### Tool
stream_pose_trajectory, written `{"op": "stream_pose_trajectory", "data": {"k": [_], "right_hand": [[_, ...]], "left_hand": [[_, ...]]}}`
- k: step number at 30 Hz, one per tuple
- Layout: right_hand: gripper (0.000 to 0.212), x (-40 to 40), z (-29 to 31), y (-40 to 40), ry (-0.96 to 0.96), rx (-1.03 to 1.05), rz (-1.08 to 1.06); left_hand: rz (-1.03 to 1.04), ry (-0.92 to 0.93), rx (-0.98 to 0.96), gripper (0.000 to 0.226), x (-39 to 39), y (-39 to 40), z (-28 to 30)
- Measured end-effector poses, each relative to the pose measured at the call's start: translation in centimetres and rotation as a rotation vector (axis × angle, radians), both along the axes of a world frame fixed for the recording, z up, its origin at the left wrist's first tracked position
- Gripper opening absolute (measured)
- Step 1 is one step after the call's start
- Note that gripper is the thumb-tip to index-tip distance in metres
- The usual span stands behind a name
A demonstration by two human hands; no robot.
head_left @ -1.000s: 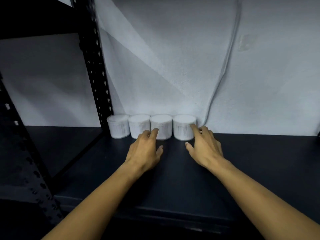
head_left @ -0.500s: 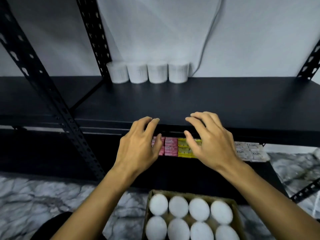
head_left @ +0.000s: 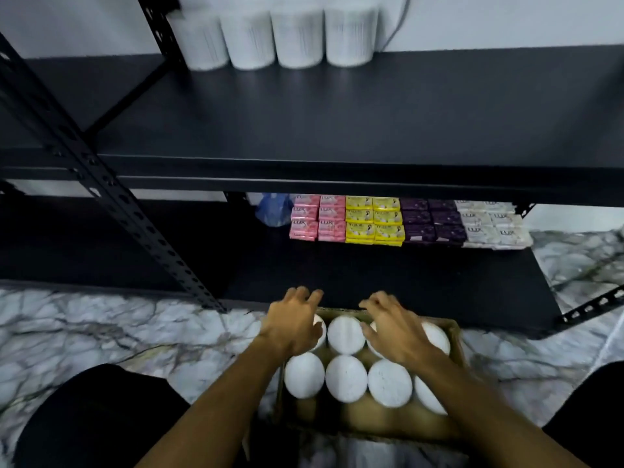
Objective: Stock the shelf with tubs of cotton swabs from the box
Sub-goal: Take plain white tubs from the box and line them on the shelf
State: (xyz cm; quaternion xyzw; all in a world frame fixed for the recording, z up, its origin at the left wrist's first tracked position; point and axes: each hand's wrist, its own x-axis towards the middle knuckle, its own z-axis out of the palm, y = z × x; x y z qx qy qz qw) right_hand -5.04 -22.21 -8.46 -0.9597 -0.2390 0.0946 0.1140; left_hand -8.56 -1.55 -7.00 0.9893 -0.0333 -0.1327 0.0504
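While the box (head_left: 452,336) sits on the floor at the person's knees, both hands hover spread over its far row of tubs (head_left: 346,334): left hand (head_left: 293,327) and right hand (head_left: 395,332) open, gripping nothing, apparently for a two-tub lift. Beyond, four tubs (head_left: 297,38) line the shelf (head_left: 337,123) back, leaving room.

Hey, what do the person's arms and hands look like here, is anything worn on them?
Both arms are bare from the bottom of the picture up to the wrists: no sleeves show. The left hand and the right hand wear no gloves, and no watch, bracelet or ring is visible. The picture is slightly blurred, so fine marks cannot be told.
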Motion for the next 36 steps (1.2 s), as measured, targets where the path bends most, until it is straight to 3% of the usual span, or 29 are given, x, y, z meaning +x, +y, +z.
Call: {"op": "stream_pose_trajectory", "data": {"k": [7,12,17,24,27,30,33,36], "right_hand": [[0.076,-4.1,-8.8,2.0,0.375,-0.21,0.043],[0.111,-6.3,-13.9,3.1,0.385,-0.275,-0.003],[0.115,-7.0,-15.0,3.8,0.385,-0.233,0.002],[0.121,-6.7,-15.3,4.2,0.347,-0.271,0.038],[0.118,-6.5,-15.9,4.0,0.372,-0.292,0.051],[0.11,-5.9,-12.6,4.3,0.364,-0.278,0.101],[0.092,-5.7,-10.9,3.5,0.361,-0.198,0.126],[0.087,-5.2,-9.5,2.9,0.334,-0.137,0.122]], "left_hand": [[0.002,0.3,0.06,0.089,-3.3,-0.5,-9.5],[0.046,0.402,0.125,0.094,-5.4,-0.9,-13.4],[0.033,0.378,0.211,0.084,-6.4,-1.5,-15.6],[0.031,0.369,0.189,0.084,-5.8,-1.8,-15.7],[0.022,0.383,0.175,0.08,-5.6,-1.8,-15.3],[0.028,0.371,0.132,0.079,-5.4,-1.7,-14.5],[0.032,0.323,0.115,0.088,-4.8,-1.5,-12.9],[0.004,0.326,0.1,0.098,-4.3,-1.1,-10.8]]}}
